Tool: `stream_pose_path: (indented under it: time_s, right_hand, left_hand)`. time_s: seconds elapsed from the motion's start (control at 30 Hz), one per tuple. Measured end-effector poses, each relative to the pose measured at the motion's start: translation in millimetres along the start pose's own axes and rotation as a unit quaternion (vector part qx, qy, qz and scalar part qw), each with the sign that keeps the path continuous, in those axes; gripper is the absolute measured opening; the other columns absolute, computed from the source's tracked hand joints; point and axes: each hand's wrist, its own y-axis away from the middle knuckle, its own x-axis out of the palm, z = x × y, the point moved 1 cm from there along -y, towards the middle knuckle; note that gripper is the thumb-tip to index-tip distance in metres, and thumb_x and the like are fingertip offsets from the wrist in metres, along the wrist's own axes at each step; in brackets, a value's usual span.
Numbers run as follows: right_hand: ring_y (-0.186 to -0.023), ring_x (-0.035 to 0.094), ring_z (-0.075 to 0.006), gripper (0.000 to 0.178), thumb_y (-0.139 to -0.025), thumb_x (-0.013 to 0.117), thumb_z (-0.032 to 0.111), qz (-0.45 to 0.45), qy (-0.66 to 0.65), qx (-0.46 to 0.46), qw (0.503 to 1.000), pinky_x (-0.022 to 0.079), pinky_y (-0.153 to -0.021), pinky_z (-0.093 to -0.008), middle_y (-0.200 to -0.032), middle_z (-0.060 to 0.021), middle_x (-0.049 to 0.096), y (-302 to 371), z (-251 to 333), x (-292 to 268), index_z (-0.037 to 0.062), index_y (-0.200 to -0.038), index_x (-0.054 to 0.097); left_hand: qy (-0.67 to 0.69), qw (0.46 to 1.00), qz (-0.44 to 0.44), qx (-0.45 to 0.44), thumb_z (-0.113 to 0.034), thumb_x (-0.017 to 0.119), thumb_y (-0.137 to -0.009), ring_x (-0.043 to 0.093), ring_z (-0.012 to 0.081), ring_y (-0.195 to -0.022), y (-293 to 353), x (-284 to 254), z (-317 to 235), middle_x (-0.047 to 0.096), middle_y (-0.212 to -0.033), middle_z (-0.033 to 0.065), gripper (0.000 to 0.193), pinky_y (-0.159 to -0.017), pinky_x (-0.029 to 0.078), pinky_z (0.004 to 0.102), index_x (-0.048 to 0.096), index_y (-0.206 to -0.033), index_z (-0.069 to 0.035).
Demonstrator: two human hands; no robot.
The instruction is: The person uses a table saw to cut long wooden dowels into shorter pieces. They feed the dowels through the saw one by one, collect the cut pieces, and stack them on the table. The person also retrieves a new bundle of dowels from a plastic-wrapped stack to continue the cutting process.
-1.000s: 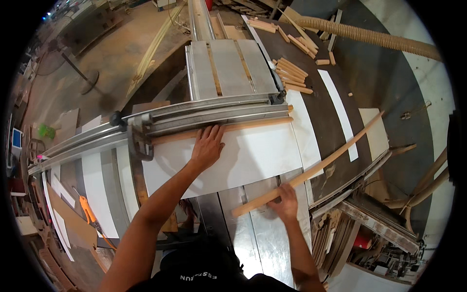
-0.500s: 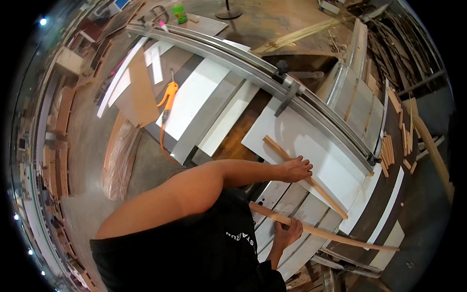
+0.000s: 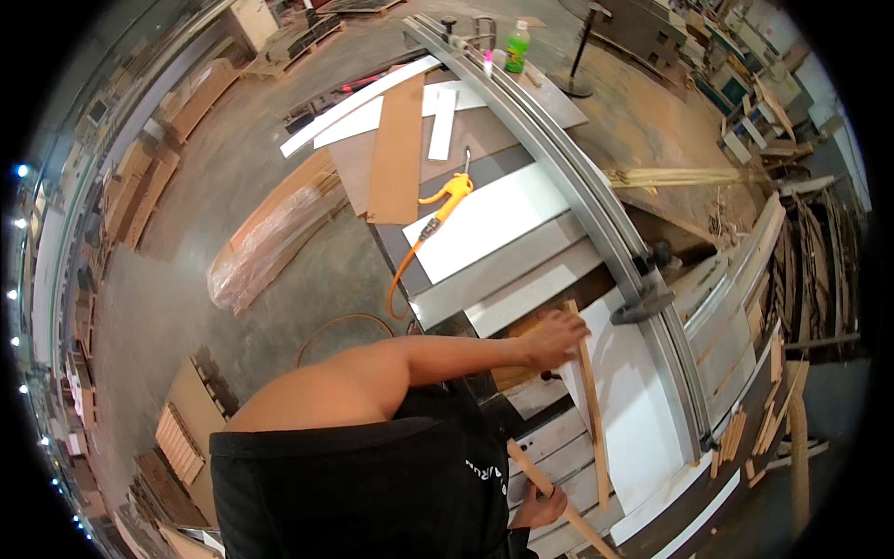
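My left hand [image 3: 556, 341] is over the upper end of a narrow wooden strip [image 3: 593, 419], its fingers loosely stretched and slightly blurred. This strip lies along the edge of a white board [image 3: 633, 391] on the saw table; whether the fingertips press on it is hard to see. Lower down, my right hand [image 3: 542, 509] is closed around a second wooden strip [image 3: 526, 464], which slants across the grooved metal table [image 3: 559, 445] and runs out of the picture at the bottom.
A long metal fence rail [image 3: 559, 154] with a dark clamp [image 3: 643, 306] crosses the table. An orange air blow gun [image 3: 453, 194] with its hose lies on white panels. A green bottle [image 3: 517, 47] stands beyond the rail. Short wood offcuts [image 3: 731, 436] lie at right, plastic-wrapped boards [image 3: 270, 244] on the floor.
The view has swung round, shifting the whole scene. My left hand has slid from the middle of its strip toward the strip's upper end. My right hand keeps its grip on the other strip.
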Motion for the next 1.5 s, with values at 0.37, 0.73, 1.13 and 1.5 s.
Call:
stream_pose_path:
  time_s: [0.37,0.73,1.13,1.5]
  right_hand:
    - [-0.123,0.055,-0.0400,0.057,-0.078,0.085,0.031,-0.057,0.085,0.026,0.994,0.045,-0.103,-0.0520,-0.128,-0.0189,0.062,32.6,30.2,22.8,-0.0007,-0.120,0.065]
    - [-0.123,0.055,-0.0412,0.051,-0.080,0.081,0.022,-0.093,-0.214,0.058,0.971,0.041,-0.108,-0.0472,-0.128,-0.0219,0.062,-29.9,274.2,19.8,0.0004,-0.124,0.063]
    - [-0.111,0.063,-0.0230,0.045,-0.104,0.055,0.035,-0.081,-0.689,0.045,0.719,0.051,-0.098,-0.0359,-0.118,-0.0139,0.066,-108.5,392.3,-32.1,-0.0024,-0.129,0.055]
    - [-0.089,0.071,-0.0312,0.033,-0.109,0.039,0.037,-0.329,-0.744,0.318,0.487,0.059,-0.076,-0.0415,-0.103,-0.0142,0.064,-142.9,-28.3,-78.7,0.0077,-0.121,0.045]
  left_hand:
    - [-0.062,0.899,-0.243,-0.359,-0.029,0.078,-0.082,0.054,0.0378,-0.116,100.6,-223.1,240.4,0.057,-0.121,0.0186,0.056,-0.098,0.045,0.0498,0.053,-0.125,-0.003]
    - [-0.114,0.945,-0.196,-0.236,-0.005,0.057,-0.087,0.057,0.0421,-0.112,130.0,-191.5,278.6,0.057,-0.125,0.0259,0.050,-0.096,0.047,0.0476,0.050,-0.135,0.007]
    - [0.205,0.961,0.124,0.136,0.003,0.062,-0.085,0.059,0.0410,-0.112,54.2,-184.6,-25.9,0.056,-0.127,0.0198,0.053,-0.093,0.052,0.0429,0.055,-0.137,-0.004]
    - [0.143,0.872,0.467,0.028,-0.027,0.067,-0.094,0.067,0.0353,-0.085,85.5,-77.6,-54.8,0.068,-0.089,0.0171,0.035,-0.075,0.050,0.0457,0.061,-0.120,-0.004]
